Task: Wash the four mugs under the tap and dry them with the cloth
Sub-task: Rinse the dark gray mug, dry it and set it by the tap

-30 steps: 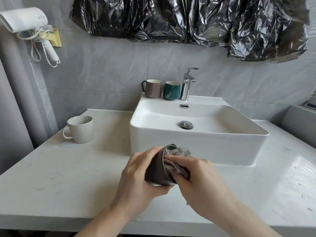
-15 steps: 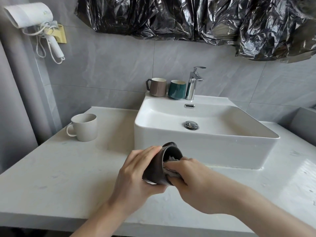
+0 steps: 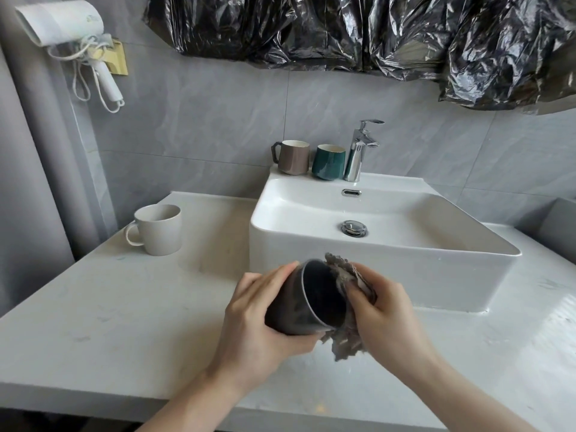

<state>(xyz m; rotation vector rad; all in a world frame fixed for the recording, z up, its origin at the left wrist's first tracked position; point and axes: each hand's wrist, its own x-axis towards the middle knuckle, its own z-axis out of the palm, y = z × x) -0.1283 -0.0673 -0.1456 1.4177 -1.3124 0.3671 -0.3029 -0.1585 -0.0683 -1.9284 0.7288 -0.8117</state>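
Nearest the camera, both forearms reached in over the front edge of the white countertop [image 3: 93, 313]. The left hand [image 3: 252, 322] was wrapped around the body of a dark grey mug [image 3: 299, 307], fingers curled over its far side and thumb under its base, holding it tilted on its side above the counter with the open mouth turned toward the right. The right hand [image 3: 386, 313] gripped a crumpled grey cloth [image 3: 346, 335], bunched against the mug's rim; part of the cloth stood up above the rim and part hung down below the mug, between the two hands. The mug sat wholly between the hands, touching the left palm and the cloth.

Just beyond them stood the white basin [image 3: 389, 269], its drain plug [image 3: 354, 227] in the middle. To the left, well apart from the hands, a cream mug [image 3: 159, 229] stood upright on the counter, handle to the left. On the basin's back ledge a brown mug [image 3: 293, 157] and a green mug [image 3: 328, 162] stood side by side, just left of the chrome tap [image 3: 358, 151]. On the grey tiled wall hung a white hair dryer [image 3: 62, 23] at the left and crinkled black plastic sheeting [image 3: 358, 29] along the top.
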